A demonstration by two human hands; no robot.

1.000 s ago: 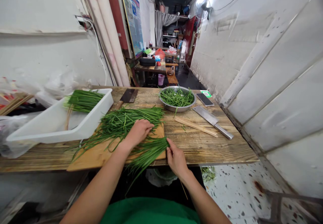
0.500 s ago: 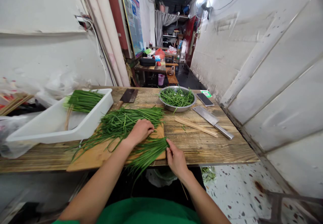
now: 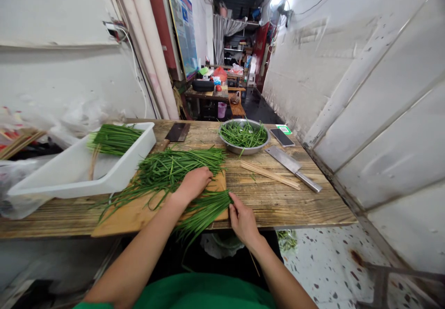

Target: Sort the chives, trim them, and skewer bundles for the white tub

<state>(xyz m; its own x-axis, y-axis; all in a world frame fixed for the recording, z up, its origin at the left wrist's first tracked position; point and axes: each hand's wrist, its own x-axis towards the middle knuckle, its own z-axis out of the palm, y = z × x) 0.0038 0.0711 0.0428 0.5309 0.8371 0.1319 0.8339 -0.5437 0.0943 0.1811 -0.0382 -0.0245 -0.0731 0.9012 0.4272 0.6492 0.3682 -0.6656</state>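
A bunch of garlic chives [image 3: 205,209] lies fanned at the near edge of the cutting board [image 3: 128,218], its leaves hanging over the edge. My right hand [image 3: 244,218] pinches its gathered right end between thumb and fingers. A thin stick [image 3: 254,263] shows below this hand; I cannot tell whether the hand holds it. Between the bunch and a larger pile of garlic chives [image 3: 167,165], my left hand [image 3: 195,182] is closed with its fingers curled down. Its own back hides whatever the fingertips hold.
A steel bowl [image 3: 243,150] of cut green stalks stands behind the board. To the right lie bamboo skewers [image 3: 271,175], a cleaver [image 3: 285,159] and a phone [image 3: 282,137]. At left are a white tray [image 3: 114,179] with tied chives and a dark-bladed knife [image 3: 178,131].
My left hand has shifted very slightly toward me, fingers still curled. The right hand and the bunch stay where they were.
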